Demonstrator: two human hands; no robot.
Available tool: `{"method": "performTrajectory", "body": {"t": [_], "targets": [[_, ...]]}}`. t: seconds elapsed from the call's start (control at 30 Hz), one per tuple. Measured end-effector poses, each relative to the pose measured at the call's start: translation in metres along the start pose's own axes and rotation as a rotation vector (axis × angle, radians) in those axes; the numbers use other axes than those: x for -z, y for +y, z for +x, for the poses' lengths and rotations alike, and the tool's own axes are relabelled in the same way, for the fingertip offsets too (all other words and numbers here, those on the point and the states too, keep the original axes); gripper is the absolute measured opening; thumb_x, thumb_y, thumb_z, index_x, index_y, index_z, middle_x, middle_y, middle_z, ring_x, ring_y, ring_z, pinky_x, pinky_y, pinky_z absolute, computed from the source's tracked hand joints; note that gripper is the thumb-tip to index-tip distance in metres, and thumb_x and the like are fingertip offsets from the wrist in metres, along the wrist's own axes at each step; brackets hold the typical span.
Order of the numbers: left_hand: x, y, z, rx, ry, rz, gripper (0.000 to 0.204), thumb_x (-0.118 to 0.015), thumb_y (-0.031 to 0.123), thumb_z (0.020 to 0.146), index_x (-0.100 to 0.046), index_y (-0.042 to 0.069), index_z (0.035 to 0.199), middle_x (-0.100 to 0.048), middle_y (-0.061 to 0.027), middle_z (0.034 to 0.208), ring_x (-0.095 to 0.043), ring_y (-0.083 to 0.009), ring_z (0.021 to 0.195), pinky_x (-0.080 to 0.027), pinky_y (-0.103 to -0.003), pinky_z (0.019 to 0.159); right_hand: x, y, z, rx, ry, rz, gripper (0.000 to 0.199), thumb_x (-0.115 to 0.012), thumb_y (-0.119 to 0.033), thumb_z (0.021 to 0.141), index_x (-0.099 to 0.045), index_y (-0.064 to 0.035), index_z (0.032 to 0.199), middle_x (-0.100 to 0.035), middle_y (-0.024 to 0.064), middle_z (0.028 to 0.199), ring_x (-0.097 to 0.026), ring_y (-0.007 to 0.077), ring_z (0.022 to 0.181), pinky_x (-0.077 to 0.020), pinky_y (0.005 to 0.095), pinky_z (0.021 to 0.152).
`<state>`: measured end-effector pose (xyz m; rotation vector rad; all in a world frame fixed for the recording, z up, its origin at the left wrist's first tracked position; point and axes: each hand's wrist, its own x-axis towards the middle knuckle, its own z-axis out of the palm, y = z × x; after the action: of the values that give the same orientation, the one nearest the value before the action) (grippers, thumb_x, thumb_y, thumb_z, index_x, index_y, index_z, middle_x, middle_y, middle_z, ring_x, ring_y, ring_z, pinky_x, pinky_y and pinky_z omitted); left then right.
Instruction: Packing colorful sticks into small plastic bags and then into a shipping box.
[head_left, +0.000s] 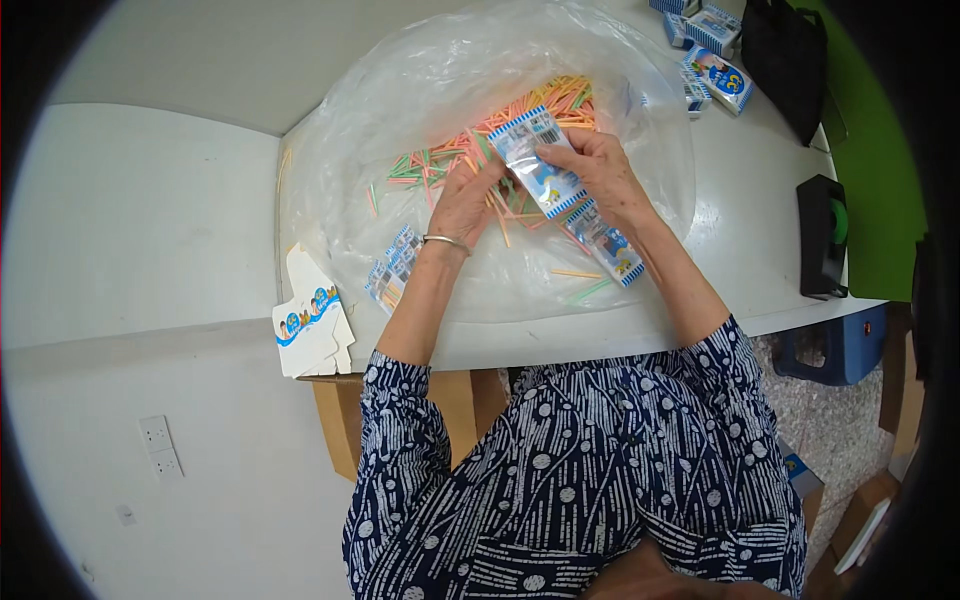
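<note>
My right hand grips a small clear packet with blue-and-white print, holding it up over a heap of thin pastel sticks in orange, green and yellow. My left hand, with a thin bracelet at the wrist, rests on the sticks just left of the packet, fingers bent among them; whether it pinches any is hidden. The sticks lie on a big clear plastic sheet spread over the white table.
Another printed packet lies under my right wrist and one more by my left forearm. A flat folded carton hangs at the table's left edge. Small blue-white boxes, a dark bag and a black tape dispenser stand right.
</note>
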<state>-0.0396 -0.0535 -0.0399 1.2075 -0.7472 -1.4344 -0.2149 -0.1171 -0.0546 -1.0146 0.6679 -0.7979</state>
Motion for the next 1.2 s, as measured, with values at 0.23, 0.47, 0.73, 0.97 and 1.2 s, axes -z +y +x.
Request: {"method": "performTrajectory", "body": {"t": [0.23, 0.47, 0.73, 0.97, 1.2], "targets": [[0.0, 0.021, 0.003, -0.334, -0.01, 0.167, 0.03, -0.049, 0.027, 0.098, -0.059, -0.001, 0.101, -0.065, -0.0109, 0.098, -0.062, -0.0179, 0.089, -0.05, -0.032, 0.082, 0.01, -0.011, -0.023, -0.053, -0.045, -0.194, 0.023, -0.067, -0.022, 0.085, -0.069, -0.0009, 0.093, -0.065, -0.0007, 0.073, -0.057, 0.0022, 0.06, -0.0435, 0.0176, 0.052], [-0.03, 0.042, -0.005, -0.39, -0.036, -0.013, 0.04, -0.044, 0.032, 0.099, -0.059, -0.005, 0.096, -0.065, -0.0144, 0.092, -0.065, -0.0223, 0.09, -0.052, -0.033, 0.083, 0.024, -0.008, -0.029, -0.069, -0.196, -0.275, 0.024, -0.064, -0.024, 0.087, -0.07, -0.0015, 0.092, -0.062, -0.0029, 0.067, -0.051, 0.0008, 0.055, -0.038, 0.0188, 0.047], [-0.033, 0.035, -0.013, -0.344, -0.027, -0.067, 0.038, -0.046, 0.032, 0.099, -0.059, -0.004, 0.095, -0.064, -0.0136, 0.092, -0.066, -0.0253, 0.089, -0.054, -0.036, 0.082, 0.028, -0.005, -0.028, -0.089, -0.237, -0.292, 0.021, -0.063, -0.023, 0.089, -0.069, -0.003, 0.089, -0.061, -0.0045, 0.069, -0.051, -0.0001, 0.056, -0.0384, 0.0173, 0.05], [-0.039, 0.036, -0.016, -0.352, -0.065, -0.097, 0.041, -0.047, 0.033, 0.098, -0.059, -0.005, 0.094, -0.064, -0.0146, 0.09, -0.066, -0.0281, 0.09, -0.054, -0.038, 0.084, 0.029, -0.008, -0.033, -0.174, -0.331, -0.208, 0.026, -0.065, -0.025, 0.088, -0.07, -0.0002, 0.095, -0.064, -0.0033, 0.073, -0.053, 0.0, 0.058, -0.0393, 0.0168, 0.05], [-0.047, 0.03, -0.018, -0.332, -0.121, -0.029, 0.048, -0.043, 0.038, 0.098, -0.062, -0.007, 0.094, -0.065, -0.0158, 0.091, -0.066, -0.0268, 0.09, -0.053, -0.037, 0.085, 0.032, 0.0, -0.034, -0.217, -0.399, -0.108, 0.029, -0.065, -0.027, 0.088, -0.07, 0.0006, 0.096, -0.066, -0.0019, 0.074, -0.055, 0.0007, 0.061, -0.0413, 0.017, 0.052]]}}
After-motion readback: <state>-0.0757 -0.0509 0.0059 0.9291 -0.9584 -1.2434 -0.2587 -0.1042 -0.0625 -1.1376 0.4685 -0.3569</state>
